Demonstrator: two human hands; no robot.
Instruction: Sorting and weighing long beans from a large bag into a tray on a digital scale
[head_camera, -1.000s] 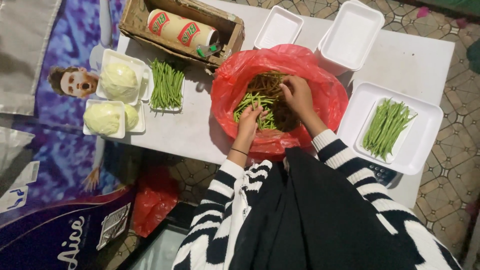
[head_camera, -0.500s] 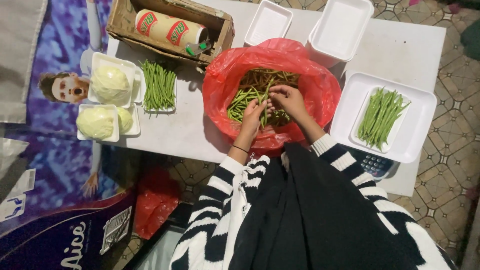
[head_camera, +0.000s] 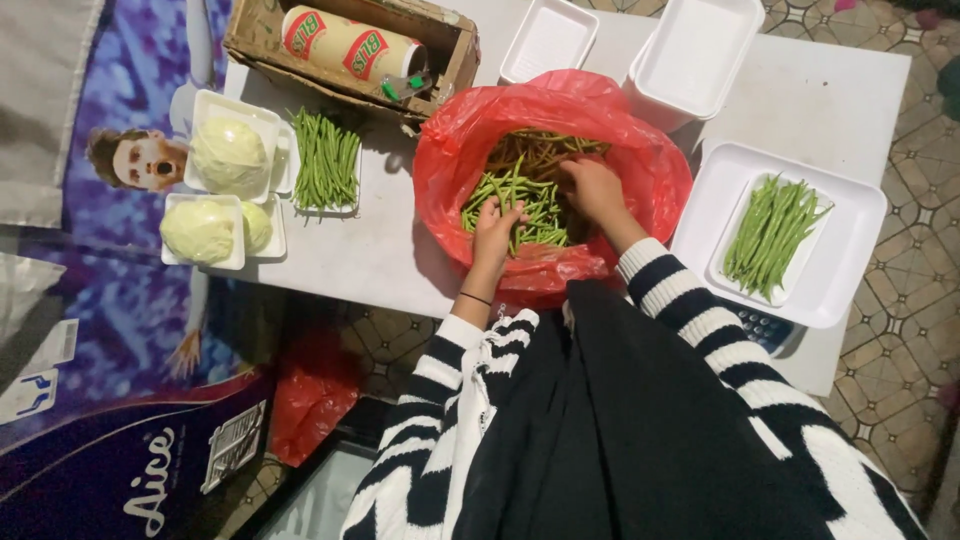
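Red bag (head_camera: 640, 150) is holding most green beans (head_camera: 520, 195); your left hand (head_camera: 495, 225) and right hand (head_camera: 592, 188) are grasping some, two trays (head_camera: 850, 250) already filled.

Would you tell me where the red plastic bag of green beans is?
In the head view, the red bag sits mid-table, between two bean trays, both hands inside it.

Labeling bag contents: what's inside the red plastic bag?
The red plastic bag holds loose green beans, with the left hand and right hand in them. Whatever lies beneath the beans is hidden.
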